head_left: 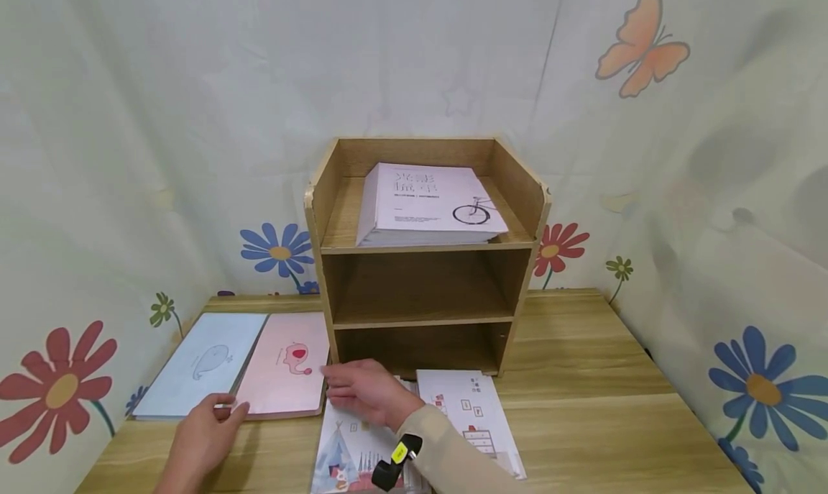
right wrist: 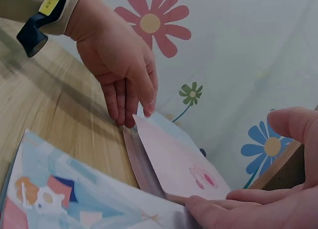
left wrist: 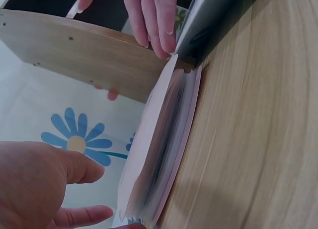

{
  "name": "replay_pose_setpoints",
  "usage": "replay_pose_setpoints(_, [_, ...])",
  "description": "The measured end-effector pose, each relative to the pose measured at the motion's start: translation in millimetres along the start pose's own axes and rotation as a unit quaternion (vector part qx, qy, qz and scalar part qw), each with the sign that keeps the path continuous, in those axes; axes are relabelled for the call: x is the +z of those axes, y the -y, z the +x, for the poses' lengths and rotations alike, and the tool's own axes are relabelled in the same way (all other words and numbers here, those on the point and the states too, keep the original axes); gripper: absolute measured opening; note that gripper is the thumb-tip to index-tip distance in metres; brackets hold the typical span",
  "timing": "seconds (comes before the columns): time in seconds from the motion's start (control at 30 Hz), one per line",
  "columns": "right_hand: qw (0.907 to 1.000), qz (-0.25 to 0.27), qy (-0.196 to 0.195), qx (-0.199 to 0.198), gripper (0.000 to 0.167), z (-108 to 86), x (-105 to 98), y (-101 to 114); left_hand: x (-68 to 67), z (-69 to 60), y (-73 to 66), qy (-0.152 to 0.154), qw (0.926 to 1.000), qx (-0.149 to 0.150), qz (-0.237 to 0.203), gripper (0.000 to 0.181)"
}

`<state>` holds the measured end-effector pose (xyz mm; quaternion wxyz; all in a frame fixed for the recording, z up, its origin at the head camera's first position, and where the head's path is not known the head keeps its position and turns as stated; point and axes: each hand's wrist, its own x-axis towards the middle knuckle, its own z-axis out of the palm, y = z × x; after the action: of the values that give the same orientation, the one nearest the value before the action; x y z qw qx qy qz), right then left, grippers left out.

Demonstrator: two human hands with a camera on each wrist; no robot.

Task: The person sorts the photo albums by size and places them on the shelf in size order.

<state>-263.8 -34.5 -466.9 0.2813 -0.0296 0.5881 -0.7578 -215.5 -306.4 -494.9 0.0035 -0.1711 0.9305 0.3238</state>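
Observation:
A pink notebook [head_left: 284, 364] with an elephant drawing lies beside a light blue one [head_left: 203, 364] with a whale. At the pink notebook's near left corner is my left hand [head_left: 205, 436], fingers loosely bent. In the left wrist view its thumb stands apart from the pink notebook [left wrist: 149, 134], whose cover is slightly lifted from the pages. My right hand [head_left: 370, 393] reaches over a tent-picture book [head_left: 352, 447], its extended fingertips at the pink notebook's right edge. The right wrist view shows my right hand [right wrist: 278, 184] with thumb raised away from the fingers.
A wooden shelf [head_left: 420, 323] stands at the back centre, with a stack of white bicycle-cover books [head_left: 433, 199] on its top level. Its two lower compartments show bare boards. Another white illustrated book [head_left: 475, 415] lies right of the tent-picture book on the wooden table [head_left: 582, 408].

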Motion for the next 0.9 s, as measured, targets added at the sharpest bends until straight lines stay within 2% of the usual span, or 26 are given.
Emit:
replay_pose_setpoints(0.2, [0.9979, 0.043, -0.01, 0.047, 0.069, 2.3, 12, 11, -2.6, 2.3, -2.0, 0.008, 0.9999, -0.015, -0.003, 0.06])
replay_pose_setpoints(0.37, [0.997, 0.056, 0.017, 0.049, 0.061, 5.3, 25, 16, -4.1, 2.9, -4.0, 0.02, 0.9996, -0.021, 0.0, 0.063])
replay_pose_setpoints(0.43, [0.9972, 0.055, 0.015, 0.048, 0.057, 6.7, 30, 17, -3.9, 3.5, -4.8, 0.024, 0.9993, -0.029, 0.001, 0.062])
replay_pose_setpoints(0.57, [0.9973, 0.051, -0.008, 0.051, 0.059, 9.3, 42, 16, -2.6, 4.8, -4.5, 0.027, 0.9987, -0.042, 0.002, 0.062])
replay_pose_setpoints(0.8, [0.9955, 0.016, -0.075, 0.055, 0.072, 12.5, 57, 14, -3.0, 7.0, -3.6, 0.025, 0.999, -0.037, 0.002, 0.061])
replay_pose_setpoints(0.9, [0.9942, 0.008, -0.09, 0.058, 0.078, 13.8, 61, 14, -4.4, 7.6, -4.6, 0.029, 0.999, -0.035, 0.003, 0.063])
